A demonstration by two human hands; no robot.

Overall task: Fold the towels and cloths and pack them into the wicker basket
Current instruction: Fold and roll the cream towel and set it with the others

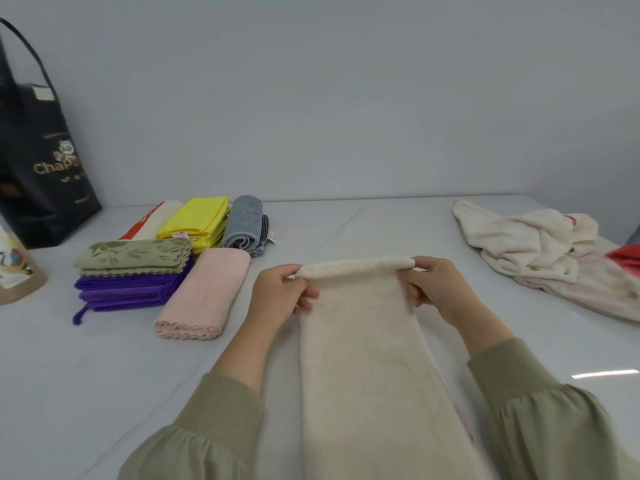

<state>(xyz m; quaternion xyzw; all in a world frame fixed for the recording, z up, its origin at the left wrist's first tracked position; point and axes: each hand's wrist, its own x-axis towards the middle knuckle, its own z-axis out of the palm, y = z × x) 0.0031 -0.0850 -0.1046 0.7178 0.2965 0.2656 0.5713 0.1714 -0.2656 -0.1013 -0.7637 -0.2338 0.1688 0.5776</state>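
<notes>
Between both hands, cream towel [374, 358] lies long, far end rolled.

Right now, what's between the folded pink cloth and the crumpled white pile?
Head view: the cream towel, its rolled far end gripped by the left hand and right hand, with bare table on either side.

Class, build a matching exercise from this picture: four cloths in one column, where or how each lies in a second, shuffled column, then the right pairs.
1. green cloth
2. grey towel
3. cream towel
4. white towel

A. crumpled at the table's right side
B. folded on top of the purple stack
C. laid out long, far end rolled over
D. bundled beside the yellow cloth

Pairs: 1-B, 2-D, 3-C, 4-A
</notes>
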